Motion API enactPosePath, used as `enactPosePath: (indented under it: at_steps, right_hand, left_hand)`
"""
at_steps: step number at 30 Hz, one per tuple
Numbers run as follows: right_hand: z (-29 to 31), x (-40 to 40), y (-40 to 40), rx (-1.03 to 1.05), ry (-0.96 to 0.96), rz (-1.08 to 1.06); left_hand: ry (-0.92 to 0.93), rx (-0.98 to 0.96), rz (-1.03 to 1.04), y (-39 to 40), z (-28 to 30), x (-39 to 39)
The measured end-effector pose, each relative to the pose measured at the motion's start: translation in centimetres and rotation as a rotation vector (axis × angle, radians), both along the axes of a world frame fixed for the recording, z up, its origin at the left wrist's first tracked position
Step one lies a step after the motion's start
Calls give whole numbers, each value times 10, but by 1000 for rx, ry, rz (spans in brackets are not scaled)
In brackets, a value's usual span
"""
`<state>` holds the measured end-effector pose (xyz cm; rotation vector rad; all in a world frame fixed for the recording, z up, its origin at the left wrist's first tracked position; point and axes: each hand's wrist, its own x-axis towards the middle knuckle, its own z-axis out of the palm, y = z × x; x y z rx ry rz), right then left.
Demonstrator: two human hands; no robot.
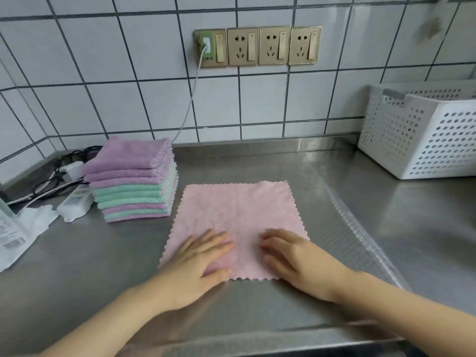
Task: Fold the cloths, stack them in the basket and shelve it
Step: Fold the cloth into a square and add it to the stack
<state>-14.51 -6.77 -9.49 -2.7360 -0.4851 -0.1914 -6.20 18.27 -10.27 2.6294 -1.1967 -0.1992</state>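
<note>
A pink cloth (238, 222) lies flat and unfolded on the steel counter (334, 228). The left hand (198, 264) and the right hand (291, 258) rest on its near part, fingers straight and spread, pressing it down. A stack of folded cloths (134, 181), purple and green, stands left of it. The white perforated basket (422, 130) stands far right, well apart.

Bare steel counter (296, 161) behind the spread pink cloth (239, 215) — open lane right toward white basket (422, 140). Left blocked: cloth stack (134, 181) just beside the cloth, power strip (74, 202) and cables beyond it.
</note>
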Motion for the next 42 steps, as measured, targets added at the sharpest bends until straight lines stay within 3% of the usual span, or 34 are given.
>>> enactPosePath:
  at_steps: [2, 5, 11, 17, 25, 29, 32, 37, 39, 42]
  right_hand:
    - [1, -13, 4, -73, -1, 8]
    - [-3, -22, 15, -236, -156, -11]
    - [-8, -17, 47, -302, -311, -188]
    - [-10, -15, 53, -373, -298, -258]
    - [-13, -53, -22, -220, -244, -294]
    - [-6, -76, -31, -96, -204, -239]
    - [5, -101, -30, 175, -111, -258]
    - [35, -97, -32, 653, -8, -376]
    - [41, -73, -33, 877, 26, -458]
    - [44, -27, -36, 1055, 78, -594]
  left_hand:
    - [-26, 16, -4, 5, 1, -17]
    - [-96, -17, 42, 4, 2, -30]
    - [-460, -89, 11, -12, 1, -37]
    - [-379, -114, 118, 0, 2, -30]
    - [-381, -211, 133, 79, -8, -21]
    - [-280, -222, 85, 89, 3, -36]
    - [-95, -303, 127, 92, 25, -62]
    - [242, -700, 269, 82, 60, -62]
    - [360, -891, 416, 70, 61, -43]
    - [491, -1020, 591, 53, 51, 4]
